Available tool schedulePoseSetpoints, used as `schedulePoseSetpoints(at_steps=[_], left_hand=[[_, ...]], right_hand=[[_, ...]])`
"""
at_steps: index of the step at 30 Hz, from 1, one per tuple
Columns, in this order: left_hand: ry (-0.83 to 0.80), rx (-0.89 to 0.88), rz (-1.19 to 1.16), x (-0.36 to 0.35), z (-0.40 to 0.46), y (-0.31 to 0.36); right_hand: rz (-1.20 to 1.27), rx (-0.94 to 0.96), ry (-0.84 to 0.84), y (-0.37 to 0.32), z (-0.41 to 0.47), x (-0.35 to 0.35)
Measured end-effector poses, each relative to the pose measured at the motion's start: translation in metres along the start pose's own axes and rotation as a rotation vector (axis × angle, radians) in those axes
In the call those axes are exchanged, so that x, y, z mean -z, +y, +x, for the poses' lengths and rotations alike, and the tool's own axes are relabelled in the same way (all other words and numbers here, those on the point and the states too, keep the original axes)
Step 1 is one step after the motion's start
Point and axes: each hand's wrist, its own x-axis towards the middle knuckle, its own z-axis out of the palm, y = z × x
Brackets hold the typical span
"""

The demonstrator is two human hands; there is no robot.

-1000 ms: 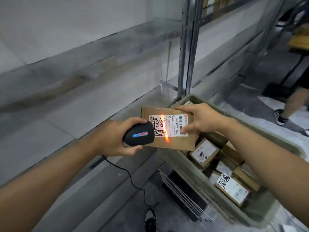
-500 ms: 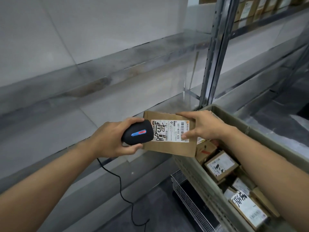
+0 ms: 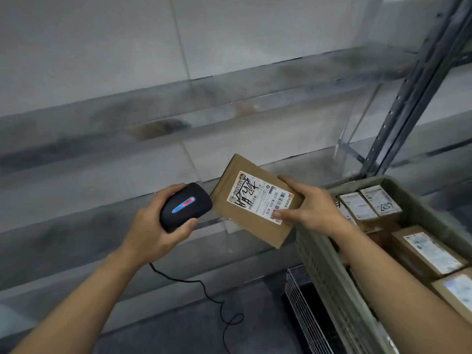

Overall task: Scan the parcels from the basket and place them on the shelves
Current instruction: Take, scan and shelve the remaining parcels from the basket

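Observation:
My right hand (image 3: 310, 209) grips a flat brown cardboard parcel (image 3: 242, 221) by its right edge, thumb on its white shipping label. The parcel is tilted, its far corner toward the grey metal shelf (image 3: 178, 164). My left hand (image 3: 155, 226) holds a black barcode scanner (image 3: 185, 205) with a red-and-blue strip, just left of the parcel. No scan light shows on the label. The olive plastic basket (image 3: 329, 272) stands at lower right with several labelled cardboard parcels (image 3: 429, 251) inside.
Grey shelf boards run across the view at several heights. A perforated steel upright (image 3: 408, 90) rises at right behind the basket. The scanner's black cable (image 3: 217, 300) hangs down to the floor. A white wire cart frame (image 3: 304, 300) sits under the basket.
The red scan line on the label went out. My right hand turned the parcel from level to tilted and moved it left of the basket; the view swung up and left toward the shelf.

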Motion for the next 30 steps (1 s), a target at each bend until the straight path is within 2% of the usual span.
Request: schedulePoseSetpoints(at_steps=[5,15,22,30], left_hand=[[0.173,0.118,-0.037,0.035,-0.039,-0.017],[0.476,0.303,-0.116,0.114,-0.127,-0.040],[0.639,0.409,-0.075,0.175,-0.190,-0.055],[0.786,0.455,-0.029,0.229,-0.256,-0.062]], right_hand=[[0.103,0.020,-0.023,-0.027,0.002,-0.042],[0.199,0.179,-0.122,-0.112,-0.003,-0.153],[0.325,0.193,-0.231,-0.173,-0.012,-0.228],[0.368,0.290,-0.356,-0.237,-0.027,-0.300]])
